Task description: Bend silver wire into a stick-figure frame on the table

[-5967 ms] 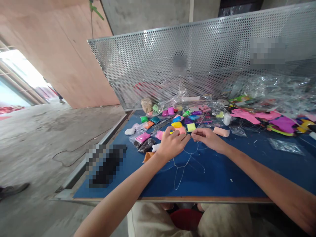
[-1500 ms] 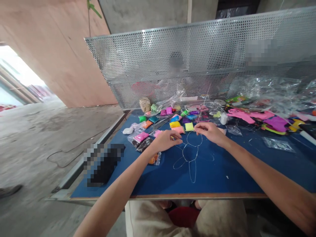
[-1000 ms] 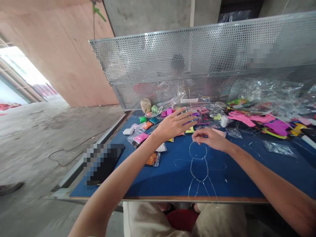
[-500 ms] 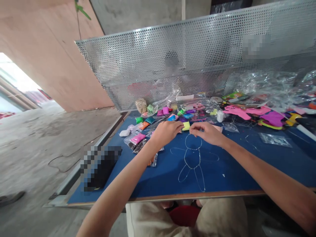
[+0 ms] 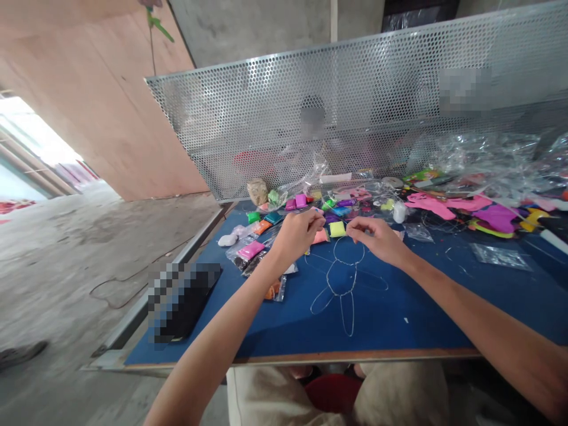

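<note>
A thin silvery wire figure (image 5: 342, 295) hangs over the blue tabletop, with a round upper loop, a larger middle loop and narrow loops at its sides and bottom. My right hand (image 5: 373, 235) pinches it at the top of the upper loop, fingers bent together. To the left of that, my left hand (image 5: 302, 232) is closed with thumb and fingertips together; whatever may be in the pinch is too small to make out. Between both hands lies a yellow clay packet (image 5: 337, 229), and a salmon-pink packet (image 5: 320, 236) is beside my left hand.
Several coloured packets, such as a magenta one (image 5: 251, 249), lie left of my hands. A black object (image 5: 191, 305), partly pixelated, rests near the left table edge. Pink cut pieces (image 5: 429, 204) and clear plastic bags (image 5: 492, 155) crowd the back right. A perforated metal panel (image 5: 275, 100) stands behind.
My left hand has moved left, away from my right hand and the yellow packet. The wire figure's lower loops have swung to the left while my right hand keeps its pinch.
</note>
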Motion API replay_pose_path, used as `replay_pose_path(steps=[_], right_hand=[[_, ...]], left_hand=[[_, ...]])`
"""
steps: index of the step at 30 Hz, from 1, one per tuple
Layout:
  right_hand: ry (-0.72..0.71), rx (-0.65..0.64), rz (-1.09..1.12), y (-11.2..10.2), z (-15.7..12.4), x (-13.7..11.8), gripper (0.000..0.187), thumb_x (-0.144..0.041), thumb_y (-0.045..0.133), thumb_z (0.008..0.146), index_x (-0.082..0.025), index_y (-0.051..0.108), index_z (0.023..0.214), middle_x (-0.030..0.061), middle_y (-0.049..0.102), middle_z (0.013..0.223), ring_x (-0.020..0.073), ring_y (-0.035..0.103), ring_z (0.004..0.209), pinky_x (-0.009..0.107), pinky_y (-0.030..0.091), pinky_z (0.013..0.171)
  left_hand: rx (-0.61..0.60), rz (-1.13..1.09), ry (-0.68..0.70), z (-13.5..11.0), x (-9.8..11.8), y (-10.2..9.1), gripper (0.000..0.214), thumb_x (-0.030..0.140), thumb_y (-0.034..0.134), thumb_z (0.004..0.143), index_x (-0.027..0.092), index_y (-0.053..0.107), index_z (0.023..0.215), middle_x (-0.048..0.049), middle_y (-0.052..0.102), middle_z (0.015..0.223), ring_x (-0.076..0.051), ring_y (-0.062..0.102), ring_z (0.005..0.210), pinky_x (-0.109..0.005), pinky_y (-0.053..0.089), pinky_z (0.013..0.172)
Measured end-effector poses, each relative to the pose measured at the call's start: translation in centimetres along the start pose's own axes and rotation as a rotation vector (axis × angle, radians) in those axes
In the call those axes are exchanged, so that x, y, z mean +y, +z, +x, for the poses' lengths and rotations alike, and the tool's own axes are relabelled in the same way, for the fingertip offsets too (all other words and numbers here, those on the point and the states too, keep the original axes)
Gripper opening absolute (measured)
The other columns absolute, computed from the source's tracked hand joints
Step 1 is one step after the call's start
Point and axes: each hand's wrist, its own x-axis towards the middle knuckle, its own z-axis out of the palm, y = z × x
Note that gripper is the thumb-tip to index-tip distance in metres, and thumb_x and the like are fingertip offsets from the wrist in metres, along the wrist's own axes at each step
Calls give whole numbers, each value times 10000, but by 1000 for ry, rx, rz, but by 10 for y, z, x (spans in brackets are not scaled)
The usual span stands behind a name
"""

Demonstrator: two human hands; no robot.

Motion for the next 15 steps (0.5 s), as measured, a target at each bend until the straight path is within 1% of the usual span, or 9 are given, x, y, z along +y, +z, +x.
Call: replay_pose_path(steps=[2,4,6,8,10,12,14,15], right_hand=[[-6,20,22,0,-1,-2,211,-370,560,917,-218,640,795,-3,619,669,165,561,635,298,392,595],[-18,39,32,-1,-1,-3,213,-365,552,926,-218,636,798,-4,617,675,165,563,644,297,393,601],[-33,48,17,0,-2,-4,199,-351,556,924,-218,637,801,-7,616,669,166,565,648,298,398,613],[-46,57,-14,1,-3,-4,178,-332,565,918,-216,641,806,-9,616,664,167,560,644,300,398,620],[-56,68,-37,2,-4,-6,155,-314,569,914,-216,645,821,-9,621,674,166,556,644,301,397,620],[-63,75,-40,2,-5,-8,149,-304,564,917,-215,642,826,-9,620,684,163,553,645,300,398,623],[-67,75,-33,2,-6,-11,155,-302,556,924,-215,634,822,-10,615,687,161,550,645,300,403,630],[-69,74,-32,2,-6,-12,160,-303,553,926,-216,632,817,-10,614,687,161,549,645,301,403,634]], left_hand=[[1,-124,-25,4,4,1,203,264,474,951,175,654,927,-41,748,848,-143,696,755,-236,492,665],[-8,-180,-39,9,5,2,203,267,466,955,172,644,929,-44,746,847,-143,695,752,-241,500,663],[-28,-101,-12,14,3,1,199,285,498,944,179,660,900,-43,739,841,-153,681,746,-266,494,678],[-13,64,45,16,0,-1,191,302,544,924,189,686,863,-54,727,876,-174,661,783,-298,475,713],[0,182,105,17,-3,-4,214,306,528,937,187,687,857,-70,708,897,-183,638,803,-311,450,723],[-46,212,165,15,-4,-6,255,284,450,974,176,659,873,-75,686,869,-171,614,768,-304,423,692],[-111,191,209,13,-3,-8,276,259,387,994,170,619,876,-65,666,820,-152,581,698,-294,390,641],[-120,170,218,12,-2,-8,273,254,376,997,169,604,873,-58,658,797,-144,564,667,-291,375,621]])
